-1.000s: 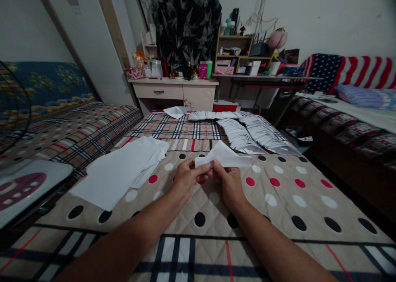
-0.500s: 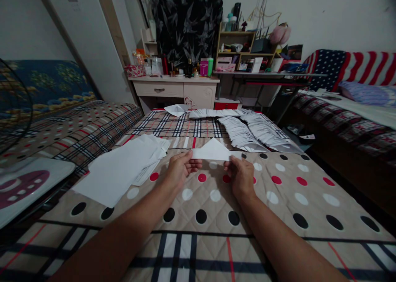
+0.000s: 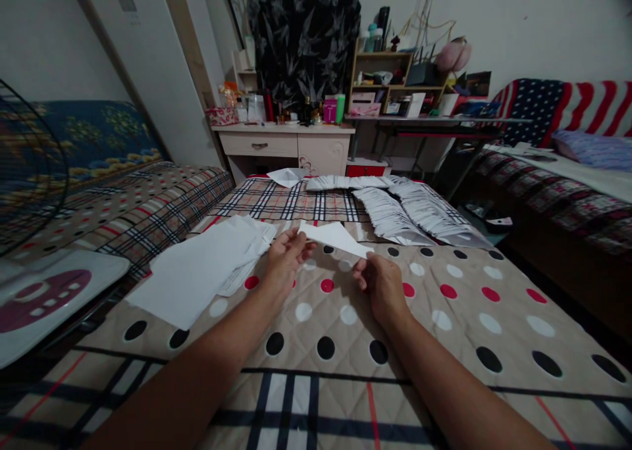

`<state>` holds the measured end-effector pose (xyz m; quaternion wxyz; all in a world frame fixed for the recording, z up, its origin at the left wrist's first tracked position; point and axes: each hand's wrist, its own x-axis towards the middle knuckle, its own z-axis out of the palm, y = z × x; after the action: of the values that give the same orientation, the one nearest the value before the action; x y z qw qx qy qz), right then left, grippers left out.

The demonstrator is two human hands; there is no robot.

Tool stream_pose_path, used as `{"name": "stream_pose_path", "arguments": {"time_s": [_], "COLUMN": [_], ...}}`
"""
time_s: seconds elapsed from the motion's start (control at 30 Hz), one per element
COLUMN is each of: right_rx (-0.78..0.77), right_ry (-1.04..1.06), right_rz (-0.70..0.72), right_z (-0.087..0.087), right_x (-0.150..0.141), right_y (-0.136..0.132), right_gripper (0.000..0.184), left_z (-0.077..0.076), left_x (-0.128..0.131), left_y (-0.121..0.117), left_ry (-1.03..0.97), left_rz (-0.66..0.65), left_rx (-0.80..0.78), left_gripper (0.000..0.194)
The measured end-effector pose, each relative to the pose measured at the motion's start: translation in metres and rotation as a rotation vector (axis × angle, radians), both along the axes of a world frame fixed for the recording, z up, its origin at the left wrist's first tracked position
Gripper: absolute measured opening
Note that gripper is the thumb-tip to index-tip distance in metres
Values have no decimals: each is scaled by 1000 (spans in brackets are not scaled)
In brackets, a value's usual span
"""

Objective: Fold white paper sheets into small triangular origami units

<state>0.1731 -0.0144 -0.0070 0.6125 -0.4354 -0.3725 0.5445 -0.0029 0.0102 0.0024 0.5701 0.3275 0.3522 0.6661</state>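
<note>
A white folded sheet of paper [image 3: 336, 237] is held above the bedspread, tilted so its left end sits higher than its right. My left hand [image 3: 286, 256] pinches the left end between thumb and fingers. The right end is gripped by my right hand [image 3: 382, 280], its other fingers curled beneath. To the left lies a loose pile of white paper sheets [image 3: 187, 269], some with print showing at the edge. Beyond my right hand, long rows of folded white papers [image 3: 390, 216] lie packed closely together.
The polka-dot and plaid bedspread [image 3: 301, 345] stretches under everything. At the far end lies another folded paper [image 3: 286, 177], beside a further row of folded papers [image 3: 345, 183]. A white and purple folding table [image 3: 59, 299] stands at the left, near a fan [image 3: 29, 160]. A dresser [image 3: 281, 144] stands behind.
My hands have moved apart from the middle of the folded paper to its two ends. The paper has then turned, its left end rising and its right end dipping.
</note>
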Motion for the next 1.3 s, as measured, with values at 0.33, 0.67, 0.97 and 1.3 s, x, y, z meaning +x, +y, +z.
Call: {"name": "stream_pose_path", "arguments": {"time_s": [0.33,0.67,0.97,1.3], "right_rx": [-17,-35,12,13], "right_ry": [56,48,-79,-114], "right_rz": [98,120,212,321], "right_z": [3,3,3,6], "right_x": [-10,-9,-14,-18], "right_y": [-7,-8,-13,-18], "right_gripper": [34,35,38,37], "left_z": [-6,-4,3,4], "left_x": [8,8,8,7], "left_y": [-1,-6,-12,-11], "left_ry": [155,144,77,-69], "left_rz": [-93,-125,-125,-132], "left_rx": [188,172,102,91], "left_gripper": [70,67,63,56]}}
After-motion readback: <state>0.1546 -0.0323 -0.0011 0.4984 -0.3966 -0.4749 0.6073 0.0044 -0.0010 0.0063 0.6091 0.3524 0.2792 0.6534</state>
